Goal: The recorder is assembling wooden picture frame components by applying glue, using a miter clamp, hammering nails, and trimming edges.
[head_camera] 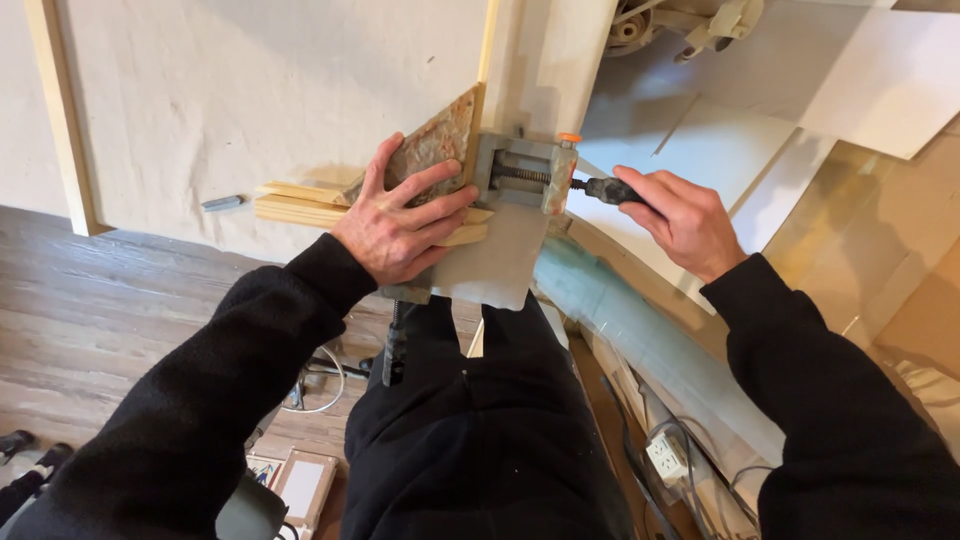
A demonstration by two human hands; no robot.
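My left hand presses flat on a triangular, mottled brown corner piece and on pale wooden strips at the corner of a canvas-covered frame. A grey metal corner clamp with an orange tip grips that corner. My right hand is closed around the clamp's black screw handle, to the right of the clamp. Both arms wear black sleeves.
A grey pencil-like tool lies on the canvas at left. A pale wooden strip edges the frame. A blue-green roll, cables and a white power strip sit below right. Brown cardboard lies at right, wood floor at left.
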